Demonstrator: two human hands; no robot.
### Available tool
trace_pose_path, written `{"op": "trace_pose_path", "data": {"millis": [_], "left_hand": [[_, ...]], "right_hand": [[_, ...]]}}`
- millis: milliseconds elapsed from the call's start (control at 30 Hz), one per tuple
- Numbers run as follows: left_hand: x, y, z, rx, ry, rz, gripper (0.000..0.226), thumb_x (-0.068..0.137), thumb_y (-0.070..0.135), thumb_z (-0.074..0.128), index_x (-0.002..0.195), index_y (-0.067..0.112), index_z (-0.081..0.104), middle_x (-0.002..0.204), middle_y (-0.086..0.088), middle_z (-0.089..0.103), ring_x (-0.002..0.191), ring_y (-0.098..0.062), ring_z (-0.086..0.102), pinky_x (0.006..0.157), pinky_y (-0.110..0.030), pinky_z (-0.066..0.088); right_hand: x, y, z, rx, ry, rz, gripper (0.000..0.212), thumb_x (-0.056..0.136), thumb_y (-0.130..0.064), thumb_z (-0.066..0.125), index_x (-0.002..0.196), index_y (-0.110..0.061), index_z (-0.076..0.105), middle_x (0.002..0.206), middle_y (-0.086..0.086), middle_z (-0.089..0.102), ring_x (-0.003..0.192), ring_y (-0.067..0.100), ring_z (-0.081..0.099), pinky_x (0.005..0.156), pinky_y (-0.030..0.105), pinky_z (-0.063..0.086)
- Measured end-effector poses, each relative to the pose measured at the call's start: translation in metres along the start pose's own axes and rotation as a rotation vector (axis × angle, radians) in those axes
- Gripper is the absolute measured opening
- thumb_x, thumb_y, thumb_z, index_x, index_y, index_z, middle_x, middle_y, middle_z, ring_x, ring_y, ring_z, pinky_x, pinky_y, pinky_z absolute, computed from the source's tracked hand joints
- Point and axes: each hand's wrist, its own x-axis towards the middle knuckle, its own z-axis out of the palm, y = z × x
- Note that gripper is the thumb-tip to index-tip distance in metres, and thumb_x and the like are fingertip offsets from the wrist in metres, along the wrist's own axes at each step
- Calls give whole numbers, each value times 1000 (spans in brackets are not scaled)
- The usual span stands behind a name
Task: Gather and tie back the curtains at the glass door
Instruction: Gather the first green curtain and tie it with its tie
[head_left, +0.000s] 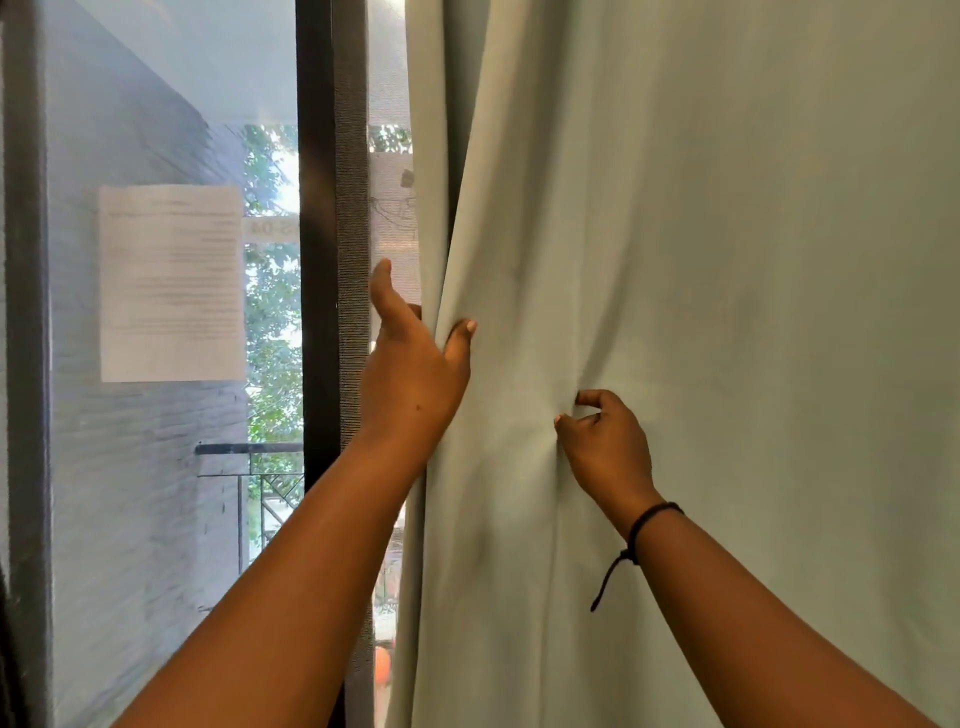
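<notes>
1. Two bare forearms reaching up from the bottom edge; a black cord bracelet (641, 525) knotted round the right wrist, its loose end hanging down.
2. Right hand (605, 441) against the front of the curtain (727, 312), fingers curled and pinching a small fold of cloth, creases running out from the pinch.
3. Left hand (410, 364) higher and just to the left, gripping the curtain's left edge: thumb pressed on the front of the cloth, forefinger pointing straight up and free, remaining fingers hidden behind the fabric.
4. Curtain pale grey-green, plain and matte, hanging over the right half of the view; bunched into long vertical folds along the left edge between the two hands, smooth and flat farther right.
5. Just behind the curtain's edge, a dark vertical door frame (317, 260) with a strip of mesh screen beside it.
6. Left of the frame, a glass pane (156, 467) bearing a white printed sheet of paper (171, 283), text too blurred to read.
7. Beyond the glass, a grey brick wall (130, 519), a metal balcony railing (249, 452) and green foliage (270, 312).
</notes>
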Motion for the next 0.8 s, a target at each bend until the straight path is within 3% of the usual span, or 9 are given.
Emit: {"op": "trace_pose_path", "data": {"millis": [67,167,233,333,433,500,600,700,800], "left_hand": [[8,2,10,72,-98,-50,72,92,38,56,147,18,15,139,-13,47,123,-32,50,100,-42,41],[10,-1,19,111,-184,-31,42,95,42,48,125,13,45,117,-11,60,107,-31,59,91,-43,49],[9,-5,19,88,-161,5,29,95,41,48,104,14,54,97,-6,64,90,-25,61,77,-37,52],[12,-7,3,185,-87,58,33,94,43,49,70,22,43,72,4,47,70,-20,49,54,-27,32],[26,-11,-19,140,-62,0,46,85,59,52,94,14,58,100,-5,57,92,-26,57,74,-35,46],[36,-8,-38,45,-54,-56,61,76,66,58,113,18,55,114,-5,59,103,-27,58,88,-42,49],[57,-3,-76,87,-67,-66,70,64,62,73,117,22,50,113,-4,63,102,-28,60,89,-44,49],[79,0,-116,157,-68,-49,72,57,51,82,118,21,56,108,-1,65,96,-23,61,85,-37,49],[89,1,-151,157,-16,-51,47,75,28,78,116,13,61,101,-8,61,87,-23,55,75,-33,42]], "right_hand": [[-2,-1,-3,-18,17,-10,60,86,-19,58,142,-20,35,62,-5,53,58,10,54,54,23,42],[-6,-9,0,-76,-31,-59,77,85,-21,55,151,-23,16,73,-6,56,62,8,54,51,19,38],[-13,-24,9,-156,-109,-136,75,85,-23,52,151,-26,15,87,-3,63,71,12,58,56,21,42],[-28,-55,32,-369,-206,-385,63,87,-25,46,147,-30,27,98,7,67,86,26,62,66,29,47],[-42,-91,54,-374,-244,-603,25,88,-22,46,107,-15,60,95,10,66,85,32,62,66,35,45],[-51,-111,71,-395,-251,-778,19,82,-15,47,84,-7,64,82,13,66,71,35,61,56,37,43],[-60,-146,88,-421,-155,-1012,15,64,-13,50,49,-12,55,49,5,56,39,28,50,47,26,27],[-73,-183,93,-358,-242,-1137,11,75,-10,61,65,-6,62,68,12,65,59,33,57,64,38,33],[-87,-210,96,-299,-384,-1154,16,88,-17,53,91,-6,64,98,15,67,91,35,59,79,40,29]]}}
